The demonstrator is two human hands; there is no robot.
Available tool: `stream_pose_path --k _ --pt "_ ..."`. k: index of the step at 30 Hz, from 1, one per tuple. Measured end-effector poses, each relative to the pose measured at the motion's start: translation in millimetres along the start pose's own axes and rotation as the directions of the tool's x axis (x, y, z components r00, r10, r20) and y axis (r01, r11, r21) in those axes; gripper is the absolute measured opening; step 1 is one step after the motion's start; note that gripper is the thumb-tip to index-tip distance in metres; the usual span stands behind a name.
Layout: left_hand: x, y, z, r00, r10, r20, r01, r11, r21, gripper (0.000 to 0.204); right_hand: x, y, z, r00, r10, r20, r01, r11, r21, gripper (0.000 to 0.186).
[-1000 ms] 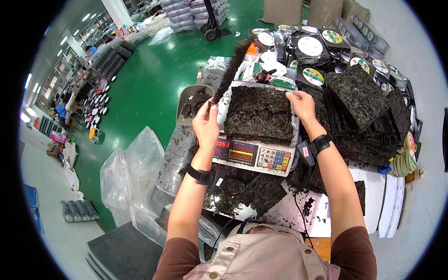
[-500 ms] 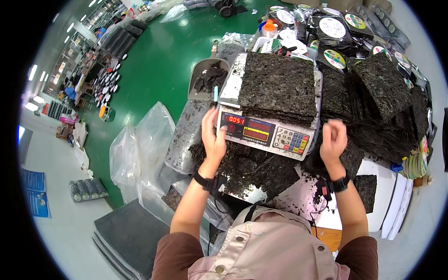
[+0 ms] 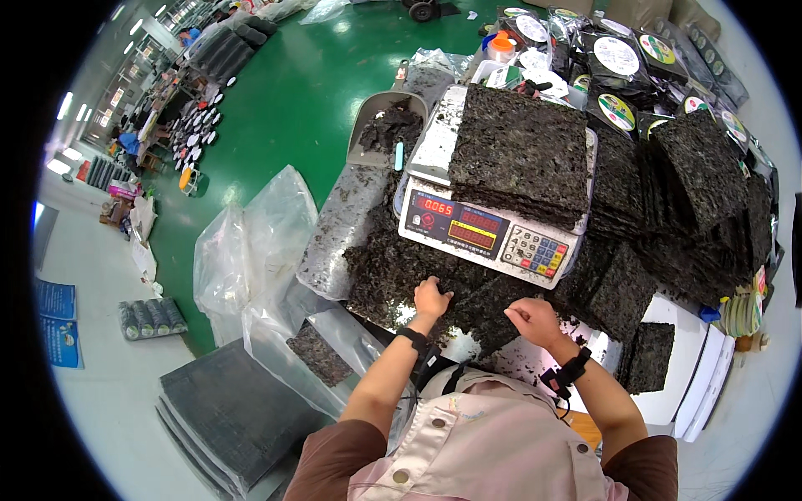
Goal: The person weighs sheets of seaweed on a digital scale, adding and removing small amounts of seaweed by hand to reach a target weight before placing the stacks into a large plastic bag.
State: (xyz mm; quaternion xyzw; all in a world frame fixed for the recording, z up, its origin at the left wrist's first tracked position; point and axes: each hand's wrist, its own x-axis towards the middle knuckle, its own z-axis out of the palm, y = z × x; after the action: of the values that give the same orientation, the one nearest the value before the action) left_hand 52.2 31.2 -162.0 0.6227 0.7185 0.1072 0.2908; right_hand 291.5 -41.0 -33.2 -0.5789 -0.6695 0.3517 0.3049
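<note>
A stack of dark dried seaweed sheets (image 3: 520, 154) rests on the white digital scale (image 3: 535, 250), whose red display is lit. In front of the scale, broken seaweed pieces (image 3: 380, 280) spread over the table. My left hand (image 3: 430, 301) is low over these pieces, fingers curled; what they hold, if anything, is hidden. To its right, my right hand (image 3: 535, 321) is closed near the edge of the dark seaweed, thumb against the fingers. Whether anything is pinched in it cannot be made out.
Tall seaweed stacks (image 3: 697, 175) stand right of the scale, with packaged rounds (image 3: 616, 57) behind. A dustpan (image 3: 361, 125) holding scraps is at the scale's left. Clear plastic bags (image 3: 259, 242) hang beside the table. A dark wrapped stack (image 3: 230, 409) sits lower left.
Both hands have come down from the scale's sides to the seaweed pieces in front and nearer each other. The light-blue-handled tool now lies by the scale's left edge. The display reading has changed.
</note>
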Motion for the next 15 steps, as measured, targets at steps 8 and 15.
stream_pose_path --k 8,15 --pt "-2 2 -58 0.938 -0.050 0.344 0.290 0.659 -0.694 0.038 9 18 46 0.972 0.224 0.065 -0.233 0.940 0.249 0.032" --pt "5 21 -38 0.937 0.238 0.256 0.056 0.622 -0.781 0.036 32 30 78 0.903 0.368 0.222 -0.430 0.796 0.427 0.044"
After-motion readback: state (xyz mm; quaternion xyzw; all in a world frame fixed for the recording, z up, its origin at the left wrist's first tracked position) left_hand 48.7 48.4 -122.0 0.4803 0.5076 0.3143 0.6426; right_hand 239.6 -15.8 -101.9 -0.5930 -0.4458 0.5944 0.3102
